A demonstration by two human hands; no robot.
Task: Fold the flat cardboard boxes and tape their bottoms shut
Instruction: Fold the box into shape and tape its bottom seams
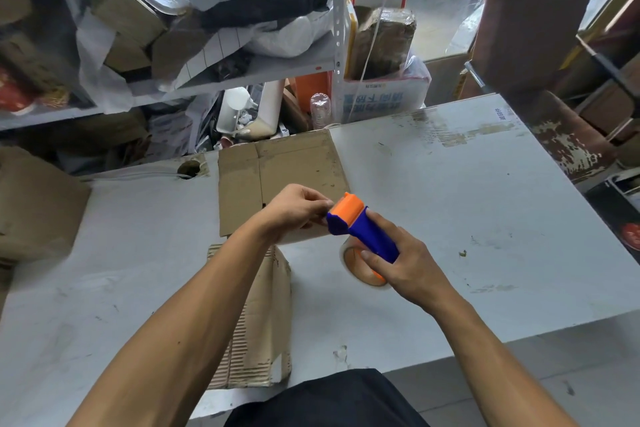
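A brown cardboard box (277, 170) stands on the white table (467, 204), bottom flaps folded shut and facing up. Over its near right corner I hold a blue and orange tape dispenser (363, 229) carrying a roll of clear tape (363, 270). My right hand (405, 260) grips the blue handle, thumb against the roll. At the orange front end of the dispenser, my left hand (294, 211) pinches with its fingertips; the tape end itself is too clear to see. A flat, worn piece of cardboard (263, 315) lies toward me, partly under my left forearm.
A second brown box (34, 204) sits at the table's left edge. A cable hole (188, 168) is behind the box. Cluttered metal shelves (207, 73) with bags and cartons rise behind the table. A brown padded chair (533, 17) stands at the far right.
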